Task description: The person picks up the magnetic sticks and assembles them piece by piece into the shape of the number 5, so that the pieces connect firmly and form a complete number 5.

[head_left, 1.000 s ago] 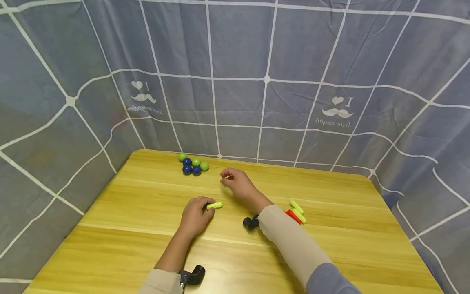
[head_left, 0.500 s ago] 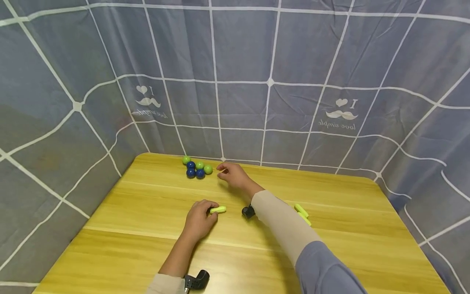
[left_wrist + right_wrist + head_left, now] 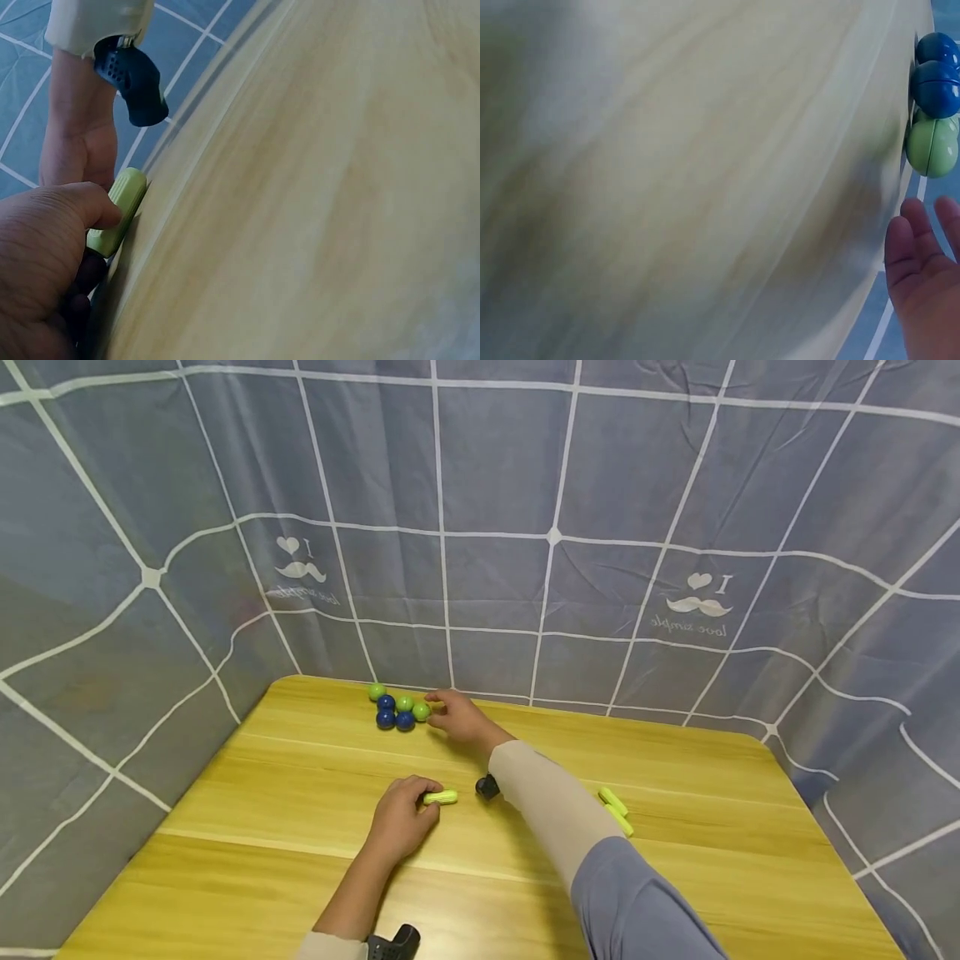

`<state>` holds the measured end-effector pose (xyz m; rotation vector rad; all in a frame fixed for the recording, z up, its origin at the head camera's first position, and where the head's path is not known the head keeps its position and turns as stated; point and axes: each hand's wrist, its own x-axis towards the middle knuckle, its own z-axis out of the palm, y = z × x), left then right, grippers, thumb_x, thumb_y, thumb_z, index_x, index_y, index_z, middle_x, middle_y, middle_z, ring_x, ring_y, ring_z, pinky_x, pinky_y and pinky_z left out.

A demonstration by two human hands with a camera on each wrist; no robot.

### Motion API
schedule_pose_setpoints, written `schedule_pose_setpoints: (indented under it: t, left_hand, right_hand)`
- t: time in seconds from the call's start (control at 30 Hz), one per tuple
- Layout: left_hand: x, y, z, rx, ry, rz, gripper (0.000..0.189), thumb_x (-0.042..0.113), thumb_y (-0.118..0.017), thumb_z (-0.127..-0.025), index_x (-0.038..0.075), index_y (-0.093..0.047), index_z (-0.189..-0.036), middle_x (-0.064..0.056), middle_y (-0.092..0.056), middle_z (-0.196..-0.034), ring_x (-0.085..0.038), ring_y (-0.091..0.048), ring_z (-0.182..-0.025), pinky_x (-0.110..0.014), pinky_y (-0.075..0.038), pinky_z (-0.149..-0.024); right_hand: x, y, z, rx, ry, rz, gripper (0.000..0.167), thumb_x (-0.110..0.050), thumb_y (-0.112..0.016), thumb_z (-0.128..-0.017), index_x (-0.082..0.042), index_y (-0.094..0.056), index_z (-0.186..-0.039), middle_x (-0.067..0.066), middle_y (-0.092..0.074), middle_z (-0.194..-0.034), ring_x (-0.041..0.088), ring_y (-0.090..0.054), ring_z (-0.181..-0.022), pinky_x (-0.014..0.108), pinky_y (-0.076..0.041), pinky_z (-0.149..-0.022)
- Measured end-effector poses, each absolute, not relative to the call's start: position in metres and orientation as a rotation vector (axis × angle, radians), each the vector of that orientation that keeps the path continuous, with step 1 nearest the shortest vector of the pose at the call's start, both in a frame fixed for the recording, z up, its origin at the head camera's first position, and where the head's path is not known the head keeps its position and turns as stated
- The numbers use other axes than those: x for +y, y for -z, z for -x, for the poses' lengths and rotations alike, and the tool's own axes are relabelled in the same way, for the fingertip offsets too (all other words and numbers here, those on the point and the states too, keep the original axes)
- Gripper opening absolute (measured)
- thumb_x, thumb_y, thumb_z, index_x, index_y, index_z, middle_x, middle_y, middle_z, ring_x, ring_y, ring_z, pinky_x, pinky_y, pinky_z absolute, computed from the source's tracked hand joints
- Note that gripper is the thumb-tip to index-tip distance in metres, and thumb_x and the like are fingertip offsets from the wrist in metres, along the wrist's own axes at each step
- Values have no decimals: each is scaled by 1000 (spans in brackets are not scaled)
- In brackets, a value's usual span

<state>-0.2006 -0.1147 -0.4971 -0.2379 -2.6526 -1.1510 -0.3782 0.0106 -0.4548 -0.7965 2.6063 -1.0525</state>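
Note:
My left hand (image 3: 405, 820) pinches a short, ribbed yellow-green rod (image 3: 441, 797) between thumb and fingers, low over the table. In the left wrist view the thumb lies along the rod (image 3: 124, 202), and its other end is partly hidden by the hand. My right hand (image 3: 459, 718) reaches to the back of the table with its fingers spread and nothing in them. Just beyond its fingertips sits the nearest glossy green ball (image 3: 422, 712). A small gap shows between the fingers and the green ball (image 3: 932, 148) in the right wrist view.
More green balls (image 3: 377, 692) and blue balls (image 3: 386, 719) are clustered with it at the table's (image 3: 315, 777) back left. Two yellow-green rods (image 3: 613, 801) lie to the right, beside my right sleeve (image 3: 555, 802). A grey checked curtain (image 3: 495, 577) surrounds the table.
My right hand has moved left and away from me, up to the green ball. Its sleeve now covers the red pieces beside the yellow-green rods. The left hand keeps its pinch.

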Motion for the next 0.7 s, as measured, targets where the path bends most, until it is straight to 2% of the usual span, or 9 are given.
schedule_pose_setpoints:
  t: [0.07,0.17,0.3,0.37,0.53,0.7]
  left_hand:
    - [-115,498,201,-2644,1145,235,15,7,-72,-84,14,-74,-98,5,-67,-95,-16,-54,-87,-38,-45,-77]
    - [-116,498,201,-2642,1137,234,16,7,-72,-84,13,-74,-98,5,-67,-95,-16,-54,-87,-38,-45,-77]
    - [-116,498,201,-2645,1134,244,16,7,-72,-84,13,-74,-98,4,-68,-96,-17,-54,-87,-38,-45,-77]
    - [-116,498,201,-2645,1136,243,16,6,-72,-84,13,-74,-98,4,-68,-96,-17,-55,-88,-38,-45,-77]
    - [-116,498,201,-2641,1130,237,16,6,-72,-84,13,-74,-98,5,-68,-96,-16,-55,-87,-38,-45,-77]
    - [-117,499,201,-2636,1128,240,17,6,-72,-83,14,-74,-97,5,-67,-94,-15,-53,-85,-37,-45,-76]
  right_hand:
    - [7,454,379,2584,1041,821,47,-13,-60,-100,-8,-49,-145,8,-46,-148,26,-53,-127,34,-45,-102]
    - [3,453,378,2583,1006,860,48,-11,-59,-100,-8,-48,-146,9,-46,-149,23,-56,-118,32,-46,-98]
    - [1,456,378,2635,913,891,45,-11,-59,-100,-9,-52,-144,8,-48,-147,19,-51,-107,31,-43,-93]
    - [1,457,378,2656,883,887,44,-12,-59,-100,-10,-53,-143,8,-49,-146,16,-49,-111,29,-42,-97]
    - [0,459,377,2684,873,902,37,-9,-59,-99,-6,-58,-136,10,-53,-140,21,-51,-123,34,-42,-103]
    - [2,462,376,2749,801,913,32,-9,-57,-99,-6,-60,-130,9,-57,-134,23,-52,-126,34,-41,-105]
